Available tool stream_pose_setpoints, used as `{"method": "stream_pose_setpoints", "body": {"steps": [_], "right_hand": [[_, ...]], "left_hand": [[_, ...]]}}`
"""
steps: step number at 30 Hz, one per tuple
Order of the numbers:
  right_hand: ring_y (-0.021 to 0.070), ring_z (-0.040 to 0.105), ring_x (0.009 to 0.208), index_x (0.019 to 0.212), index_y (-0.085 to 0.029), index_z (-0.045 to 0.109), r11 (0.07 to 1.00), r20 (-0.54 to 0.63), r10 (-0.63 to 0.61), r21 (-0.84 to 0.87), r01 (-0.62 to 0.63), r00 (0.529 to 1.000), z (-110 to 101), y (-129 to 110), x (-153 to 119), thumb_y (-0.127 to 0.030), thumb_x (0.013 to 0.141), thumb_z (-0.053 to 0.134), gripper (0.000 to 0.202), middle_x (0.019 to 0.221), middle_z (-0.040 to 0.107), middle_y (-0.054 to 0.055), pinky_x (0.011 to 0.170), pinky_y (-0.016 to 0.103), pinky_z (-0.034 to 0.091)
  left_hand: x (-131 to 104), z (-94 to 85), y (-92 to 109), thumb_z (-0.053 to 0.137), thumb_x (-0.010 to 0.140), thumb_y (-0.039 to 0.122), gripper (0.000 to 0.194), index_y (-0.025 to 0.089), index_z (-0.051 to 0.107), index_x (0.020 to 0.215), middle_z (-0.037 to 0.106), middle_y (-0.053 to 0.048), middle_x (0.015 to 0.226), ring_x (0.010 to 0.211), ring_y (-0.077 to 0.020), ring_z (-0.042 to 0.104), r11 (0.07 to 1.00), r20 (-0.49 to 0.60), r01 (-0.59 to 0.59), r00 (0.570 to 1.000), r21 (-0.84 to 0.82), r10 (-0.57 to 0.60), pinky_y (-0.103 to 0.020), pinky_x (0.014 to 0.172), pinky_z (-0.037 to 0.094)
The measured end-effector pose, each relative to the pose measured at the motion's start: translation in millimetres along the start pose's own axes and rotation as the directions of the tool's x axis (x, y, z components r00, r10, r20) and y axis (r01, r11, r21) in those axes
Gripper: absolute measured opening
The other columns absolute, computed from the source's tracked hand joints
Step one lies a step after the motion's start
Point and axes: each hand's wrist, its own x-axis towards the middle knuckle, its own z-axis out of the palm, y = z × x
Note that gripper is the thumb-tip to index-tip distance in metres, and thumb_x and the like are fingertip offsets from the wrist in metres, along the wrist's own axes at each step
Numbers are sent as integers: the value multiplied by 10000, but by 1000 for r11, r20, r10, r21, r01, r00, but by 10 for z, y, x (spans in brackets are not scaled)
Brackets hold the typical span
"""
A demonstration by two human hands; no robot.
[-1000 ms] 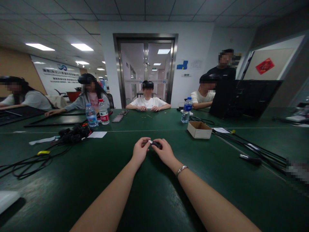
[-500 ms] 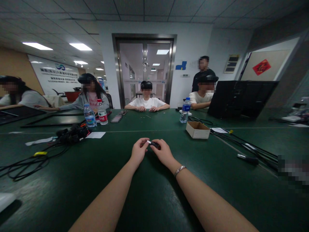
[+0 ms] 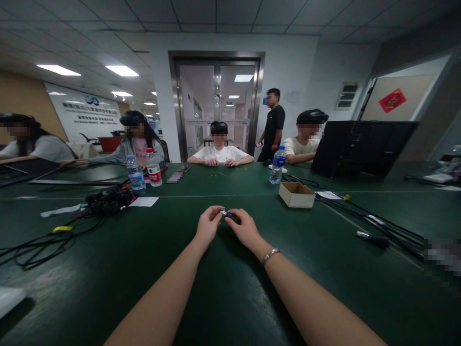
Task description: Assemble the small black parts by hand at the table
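Over the green table (image 3: pixel 201 307), my two hands meet in the middle of the head view. Between them is a short black stick with a silver end (image 3: pixel 230 216); its exact kind I cannot make out. My right hand (image 3: pixel 245 228) is closed around the black part, with a silver bracelet (image 3: pixel 271 256) on that wrist. The fingers of my left hand (image 3: pixel 208 225) pinch at the silver tip, partly hiding it. A similar black handle with a silver end (image 3: pixel 373 239) lies on the table to the right.
An open cardboard box (image 3: pixel 297 197) stands ahead to the right, near a water bottle (image 3: pixel 277 166). Black cables (image 3: pixel 387 226) run along the right. To the left lie a black cable bundle (image 3: pixel 108 199) and two bottles (image 3: pixel 136 173). Several people sit around the table; a person (image 3: pixel 275 122) stands behind.
Both hands hold nearly the same pose on the black stick. The standing person in the background has moved to the left, towards the door. The view has shifted very slightly.
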Motion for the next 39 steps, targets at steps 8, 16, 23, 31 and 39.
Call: {"method": "stream_pose_setpoints", "body": {"steps": [8, 16, 23, 31, 39], "right_hand": [[157, 559, 788, 980, -194, 667, 1000, 48, 1, -4, -1, 999, 11, -13, 0, -267, 810, 592, 200, 885, 603, 36, 723, 299, 448], [177, 580, 856, 1003, -174, 668, 1000, 98, -11, 27, 8, 995, 34, 7, 7, -266, 826, 570, 223, 950, 655, 64, 790, 311, 442], [183, 599, 802, 1031, -181, 655, 997, 178, 1, 82, -16, 984, 57, 32, 17, -320, 896, 446, 285, 904, 679, 65, 729, 300, 445], [181, 588, 798, 1029, -182, 652, 998, 190, -9, 63, -3, 982, 64, 16, 17, -319, 900, 441, 283, 893, 671, 67, 713, 280, 432], [159, 554, 692, 974, -183, 629, 997, 210, 39, 62, -53, 977, 81, 59, 10, -327, 922, 386, 288, 774, 620, 38, 639, 267, 409]], "left_hand": [[15, -26, -32, 693, 737, 300, 409, 188, 596, 1119, 668, -121, 1096, 986, -217, 628, 998, 2, -1, 1000, -64, 1, -299, 765, 504], [78, -52, -129, 729, 683, 221, 393, 170, 624, 1058, 640, -121, 1128, 1067, -228, 600, 991, -12, -68, 998, -118, 67, -374, 917, 483], [44, -39, -71, 701, 695, 238, 300, 169, 670, 985, 669, -105, 1078, 1034, -223, 611, 994, 48, -57, 997, -96, 62, -383, 930, 469], [22, -12, -55, 682, 735, 294, 256, 160, 651, 951, 681, -103, 1019, 978, -217, 629, 998, 15, -63, 998, -22, 63, -351, 855, 489], [58, -21, -76, 642, 753, 209, 197, 150, 667, 939, 683, -99, 1024, 987, -196, 623, 991, 87, -125, 988, -53, 129, -364, 957, 440]]}}
